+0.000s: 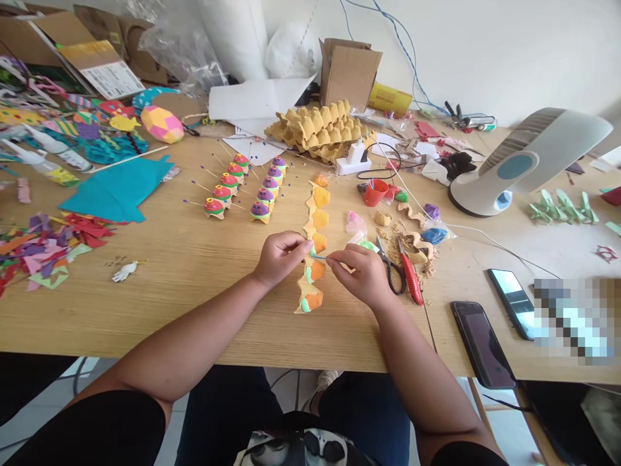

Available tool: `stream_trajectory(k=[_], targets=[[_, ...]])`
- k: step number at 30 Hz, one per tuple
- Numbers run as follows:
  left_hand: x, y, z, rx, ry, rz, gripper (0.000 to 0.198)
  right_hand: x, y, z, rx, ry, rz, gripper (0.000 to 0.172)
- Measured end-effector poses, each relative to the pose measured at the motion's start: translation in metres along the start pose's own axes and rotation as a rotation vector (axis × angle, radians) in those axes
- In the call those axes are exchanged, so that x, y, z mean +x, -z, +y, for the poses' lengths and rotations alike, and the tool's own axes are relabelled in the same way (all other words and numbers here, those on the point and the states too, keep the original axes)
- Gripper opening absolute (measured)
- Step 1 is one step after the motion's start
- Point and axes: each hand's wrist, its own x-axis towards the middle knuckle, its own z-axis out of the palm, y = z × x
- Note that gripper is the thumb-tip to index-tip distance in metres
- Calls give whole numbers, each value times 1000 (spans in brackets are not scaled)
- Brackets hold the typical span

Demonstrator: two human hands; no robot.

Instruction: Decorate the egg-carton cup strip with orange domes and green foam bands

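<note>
An egg carton strip (310, 228) lies lengthwise in front of me, its cups coated with orange clay and some edged in light green clay. My left hand (284, 259) is closed at the strip's left edge, thumb and finger pinched by a bit of green. From the right, my right hand (361, 270) pinches a thin blue stick (319, 257), its tip at the green clay on a middle cup. Beyond to the left stand two finished-looking strips, a red-topped caterpillar (223, 192) and a purple-topped caterpillar (268, 189), with dark-tipped sticks poking out.
Scissors (392, 265) and a red cutter (411, 275) lie by my right hand, near clay lumps and a red cup (375, 192). Egg cartons (317, 129) are stacked behind. A fan (514, 162) and phones (482, 343) stand right; paper scraps (53, 249) lie left.
</note>
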Motion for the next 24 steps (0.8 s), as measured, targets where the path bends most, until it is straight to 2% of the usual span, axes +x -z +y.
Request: stream_trajectory(k=[4,14,24], targets=[[-1,0,0,65,-68,12,35,0,0,1,-9,-2,0,16],[0,1,1,99,-130,-6,36,0,-1,1,-39,15,-11,18],[0,0,0,100,-131,0,36,0,-1,0,-56,-8,0,17]])
